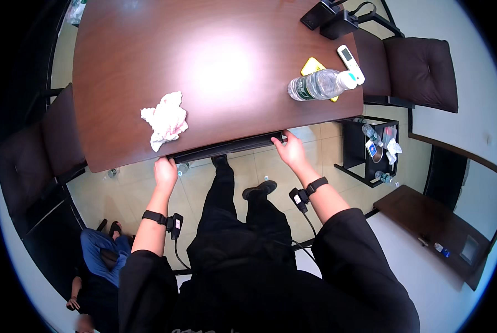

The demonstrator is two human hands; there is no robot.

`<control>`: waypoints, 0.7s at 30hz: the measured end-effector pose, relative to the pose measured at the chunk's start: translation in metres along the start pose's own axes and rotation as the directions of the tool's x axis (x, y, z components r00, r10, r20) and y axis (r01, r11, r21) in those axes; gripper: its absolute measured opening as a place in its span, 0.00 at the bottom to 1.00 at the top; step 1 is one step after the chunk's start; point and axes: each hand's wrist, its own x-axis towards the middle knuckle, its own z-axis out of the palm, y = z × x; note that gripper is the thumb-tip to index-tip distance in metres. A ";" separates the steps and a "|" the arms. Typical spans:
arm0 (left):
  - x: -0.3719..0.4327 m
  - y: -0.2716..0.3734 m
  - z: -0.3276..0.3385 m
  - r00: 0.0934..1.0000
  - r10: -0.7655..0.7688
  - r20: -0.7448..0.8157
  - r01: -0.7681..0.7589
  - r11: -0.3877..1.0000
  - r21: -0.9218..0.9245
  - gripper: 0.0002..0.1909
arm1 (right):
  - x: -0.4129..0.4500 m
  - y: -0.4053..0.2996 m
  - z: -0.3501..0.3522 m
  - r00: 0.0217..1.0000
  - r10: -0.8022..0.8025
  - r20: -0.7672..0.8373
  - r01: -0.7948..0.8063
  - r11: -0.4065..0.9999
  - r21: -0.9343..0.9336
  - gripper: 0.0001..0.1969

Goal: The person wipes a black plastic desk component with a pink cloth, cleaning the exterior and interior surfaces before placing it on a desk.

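Observation:
Below the near edge of the wooden table (119, 129) is a dark, flat drawer or panel (227, 148), mostly hidden under the tabletop. My left hand (166, 172) grips its left end, with the fingertips out of sight. At the right end, my right hand (291, 150) holds it between thumb and fingers. A crumpled white cloth or tissue (165, 120) lies on the tabletop, just beyond my left hand. Farther right, a clear plastic bottle (321, 85) with a white cap rests on its side, partly over a yellow object (312, 65).
A white remote control (348, 60) and black devices (338, 25) lie at the table's right side. Brown padded chairs (421, 73) flank it. A black stand (354, 143) holds bottles and tissues. Another person in blue trousers (100, 249) sits at lower left. Bottles lie on the floor.

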 end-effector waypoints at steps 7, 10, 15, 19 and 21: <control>0.000 0.014 -0.007 0.997 -0.070 0.040 0.069 0.997 0.019 0.14 | 0.001 -0.015 0.021 0.898 -0.125 -0.423 0.070 0.987 -0.145 0.13; 0.001 0.002 -0.004 0.997 -0.072 0.018 0.072 0.997 -0.001 0.14 | 0.002 -0.013 0.024 0.871 -0.109 -0.479 0.085 0.994 -0.072 0.09; 0.003 0.004 -0.009 0.999 -0.050 0.016 0.051 0.995 -0.088 0.16 | -0.004 -0.002 0.025 0.854 -0.148 -0.499 0.141 0.989 -0.051 0.08; 0.005 -0.002 -0.010 0.993 -0.085 0.081 0.086 0.996 -0.006 0.17 | -0.034 -0.010 0.019 0.801 -0.127 -0.585 0.250 0.959 0.134 0.08; -0.004 -0.002 -0.012 0.999 -0.036 0.009 0.036 0.998 -0.043 0.17 | -0.054 -0.012 0.006 0.806 -0.153 -0.571 0.353 0.899 0.258 0.11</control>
